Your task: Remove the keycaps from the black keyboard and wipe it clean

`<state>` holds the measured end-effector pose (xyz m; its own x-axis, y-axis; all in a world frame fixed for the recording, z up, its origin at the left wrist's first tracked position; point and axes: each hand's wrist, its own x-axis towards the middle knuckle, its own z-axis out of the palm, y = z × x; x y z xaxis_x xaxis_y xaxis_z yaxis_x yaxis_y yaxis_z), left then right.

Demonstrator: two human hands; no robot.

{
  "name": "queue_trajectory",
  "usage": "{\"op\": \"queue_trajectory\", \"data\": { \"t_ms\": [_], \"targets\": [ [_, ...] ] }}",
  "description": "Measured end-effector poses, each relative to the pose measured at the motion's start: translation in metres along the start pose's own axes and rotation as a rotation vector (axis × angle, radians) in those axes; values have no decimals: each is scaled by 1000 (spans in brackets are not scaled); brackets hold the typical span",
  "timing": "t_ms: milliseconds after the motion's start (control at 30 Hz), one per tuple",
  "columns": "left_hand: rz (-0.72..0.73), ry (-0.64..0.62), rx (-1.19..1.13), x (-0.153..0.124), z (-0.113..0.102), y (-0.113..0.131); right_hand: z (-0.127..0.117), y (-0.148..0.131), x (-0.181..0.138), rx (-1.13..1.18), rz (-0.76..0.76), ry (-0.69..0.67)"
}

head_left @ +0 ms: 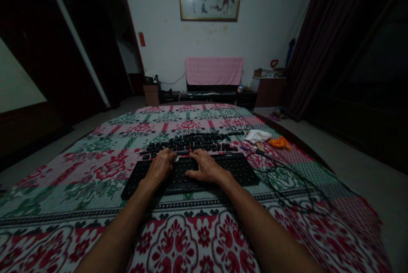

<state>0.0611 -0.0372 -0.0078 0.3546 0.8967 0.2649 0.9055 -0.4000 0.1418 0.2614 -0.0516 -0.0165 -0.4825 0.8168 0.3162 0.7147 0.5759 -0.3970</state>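
Note:
A black keyboard (pixel 237 167) lies across the patterned cloth in front of me, its key posts bare where keycaps are off. My left hand (pixel 161 165) rests over its left middle, fingers curled, with a small white piece (pixel 176 159) at the fingertips; what this is cannot be made out. My right hand (pixel 205 166) lies on the middle of the keyboard, thumb apart from the fingers, which reach toward the rear edge. Right behind the keyboard, many loose black keycaps (pixel 197 140) are spread in a broad band.
A white cloth (pixel 258 136) and an orange cloth (pixel 280 143) lie at the right, near a purple-tipped tool (pixel 245 148). Black cable (pixel 296 205) loops over the patterned cloth (pixel 105 171). Beyond stand a pink-covered television (pixel 214 71) and a low cabinet (pixel 269 92).

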Motion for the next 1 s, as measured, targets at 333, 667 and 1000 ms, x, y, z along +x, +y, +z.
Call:
{"op": "queue_trajectory", "data": {
  "t_ms": [333,667,1000],
  "targets": [
    [154,176,-153,7,27,9,7,1,-1,-24,9,87],
    [61,147,-67,5,18,6,11,5,0,-12,11,127],
    [97,63,-28,5,15,13,13,5,0,-10,29,142]
  ]
}}
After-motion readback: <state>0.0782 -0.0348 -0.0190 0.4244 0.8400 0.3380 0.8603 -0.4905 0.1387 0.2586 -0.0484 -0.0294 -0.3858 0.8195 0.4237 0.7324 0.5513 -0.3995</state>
